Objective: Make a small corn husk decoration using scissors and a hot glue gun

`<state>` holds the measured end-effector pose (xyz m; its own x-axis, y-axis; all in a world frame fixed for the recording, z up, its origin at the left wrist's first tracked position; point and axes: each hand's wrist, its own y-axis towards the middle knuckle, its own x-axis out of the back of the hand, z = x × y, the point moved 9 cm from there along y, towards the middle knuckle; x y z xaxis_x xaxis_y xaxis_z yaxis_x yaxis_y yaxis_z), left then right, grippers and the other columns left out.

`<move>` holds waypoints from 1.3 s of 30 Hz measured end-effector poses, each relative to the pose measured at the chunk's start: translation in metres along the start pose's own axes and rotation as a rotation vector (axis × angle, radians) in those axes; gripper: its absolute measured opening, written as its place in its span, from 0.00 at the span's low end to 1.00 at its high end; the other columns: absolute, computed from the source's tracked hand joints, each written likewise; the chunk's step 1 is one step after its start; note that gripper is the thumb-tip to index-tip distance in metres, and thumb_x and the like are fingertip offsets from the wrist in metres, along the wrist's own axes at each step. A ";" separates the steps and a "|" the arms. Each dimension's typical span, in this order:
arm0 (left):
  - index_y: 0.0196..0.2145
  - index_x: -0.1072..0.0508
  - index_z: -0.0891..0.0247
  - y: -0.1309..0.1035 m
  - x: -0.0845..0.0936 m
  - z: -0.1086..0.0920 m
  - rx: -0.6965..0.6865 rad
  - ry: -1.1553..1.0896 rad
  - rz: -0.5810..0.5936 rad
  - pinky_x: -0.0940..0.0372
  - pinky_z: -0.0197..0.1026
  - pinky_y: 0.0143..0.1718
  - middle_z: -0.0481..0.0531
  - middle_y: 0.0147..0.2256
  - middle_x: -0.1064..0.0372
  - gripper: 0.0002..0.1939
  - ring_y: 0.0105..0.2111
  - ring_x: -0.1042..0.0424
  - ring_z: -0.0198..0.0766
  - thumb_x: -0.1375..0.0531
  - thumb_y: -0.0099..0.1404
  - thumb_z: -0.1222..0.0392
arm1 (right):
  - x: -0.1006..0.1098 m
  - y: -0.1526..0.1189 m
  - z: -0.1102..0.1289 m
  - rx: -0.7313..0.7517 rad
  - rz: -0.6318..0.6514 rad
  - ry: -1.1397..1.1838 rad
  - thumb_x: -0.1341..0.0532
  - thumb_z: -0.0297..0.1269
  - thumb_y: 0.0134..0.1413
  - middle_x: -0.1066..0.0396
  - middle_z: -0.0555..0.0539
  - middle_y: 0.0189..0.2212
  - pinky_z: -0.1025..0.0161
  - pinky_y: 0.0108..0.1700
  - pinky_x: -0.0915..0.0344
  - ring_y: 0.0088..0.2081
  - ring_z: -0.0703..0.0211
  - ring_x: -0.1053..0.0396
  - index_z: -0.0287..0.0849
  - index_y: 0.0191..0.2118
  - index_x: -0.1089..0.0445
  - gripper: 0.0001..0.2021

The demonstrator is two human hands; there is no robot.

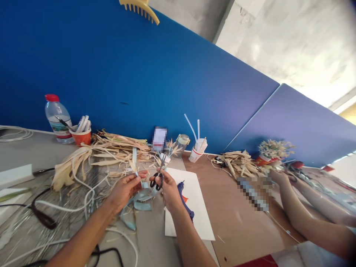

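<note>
My left hand (125,191) pinches a small corn-husk piece (132,165) with light blue ribbon (134,155) at its base. Loops of the same pale ribbon (143,204) hang below and between my hands. In my right hand (170,191) is a pair of scissors (160,172), fingers around the black handles and blades pointing up and away. A blue glue gun (185,200) lies on a white sheet (201,217) just right of my right hand; my forearm partly hides the sheet.
Dried corn husks (119,142) heap behind my hands. White cable (80,207) and thin wires spread left. Along the blue partition (111,74) stand a bottle (58,120), an orange cup (82,137), a jar (182,144) and a white cup (197,152). A co-worker's arms (294,207) are at right.
</note>
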<state>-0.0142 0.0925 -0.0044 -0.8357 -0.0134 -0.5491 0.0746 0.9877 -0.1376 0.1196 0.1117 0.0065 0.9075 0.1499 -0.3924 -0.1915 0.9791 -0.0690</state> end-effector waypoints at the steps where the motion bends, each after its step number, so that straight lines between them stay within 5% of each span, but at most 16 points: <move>1: 0.30 0.22 0.67 0.000 0.000 0.000 0.004 -0.004 -0.002 0.31 0.38 0.31 0.59 0.50 0.30 0.08 0.32 0.26 0.38 0.33 0.51 0.62 | -0.001 0.000 -0.003 -0.003 0.004 0.017 0.31 0.41 0.38 0.29 0.52 0.24 0.63 0.33 0.39 0.27 0.60 0.33 0.43 0.44 0.32 0.23; 6: 0.31 0.22 0.67 -0.002 -0.001 0.001 0.026 -0.043 0.001 0.31 0.41 0.35 0.60 0.50 0.30 0.07 0.36 0.25 0.43 0.34 0.52 0.63 | -0.013 -0.004 -0.013 -0.063 0.091 0.064 0.29 0.36 0.32 0.28 0.53 0.26 0.64 0.34 0.38 0.29 0.60 0.32 0.44 0.40 0.29 0.22; 15: 0.33 0.22 0.65 -0.001 0.001 0.006 0.000 0.143 -0.047 0.33 0.37 0.29 0.57 0.47 0.28 0.11 0.29 0.28 0.35 0.33 0.50 0.60 | -0.006 -0.010 -0.027 -0.176 0.087 0.077 0.30 0.30 0.31 0.33 0.59 0.19 0.70 0.23 0.43 0.19 0.68 0.38 0.44 0.39 0.38 0.24; 22: 0.34 0.24 0.64 -0.002 -0.004 0.010 0.009 0.149 0.001 0.34 0.37 0.32 0.51 0.29 0.25 0.12 0.27 0.28 0.36 0.33 0.51 0.58 | 0.001 -0.001 -0.022 -0.104 0.024 0.193 0.29 0.31 0.28 0.33 0.60 0.18 0.70 0.23 0.43 0.18 0.68 0.38 0.44 0.37 0.41 0.27; 39: 0.29 0.32 0.64 -0.004 -0.012 0.015 0.062 0.324 0.109 0.37 0.40 0.37 0.49 0.31 0.28 0.15 0.31 0.30 0.36 0.33 0.50 0.53 | 0.006 -0.006 -0.010 -0.139 0.041 0.158 0.28 0.32 0.27 0.34 0.59 0.18 0.70 0.26 0.41 0.19 0.68 0.37 0.43 0.37 0.41 0.28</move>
<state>0.0040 0.0858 -0.0098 -0.9496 0.1520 -0.2742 0.1978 0.9690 -0.1478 0.1225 0.1058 -0.0047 0.8303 0.1551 -0.5353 -0.2867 0.9425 -0.1715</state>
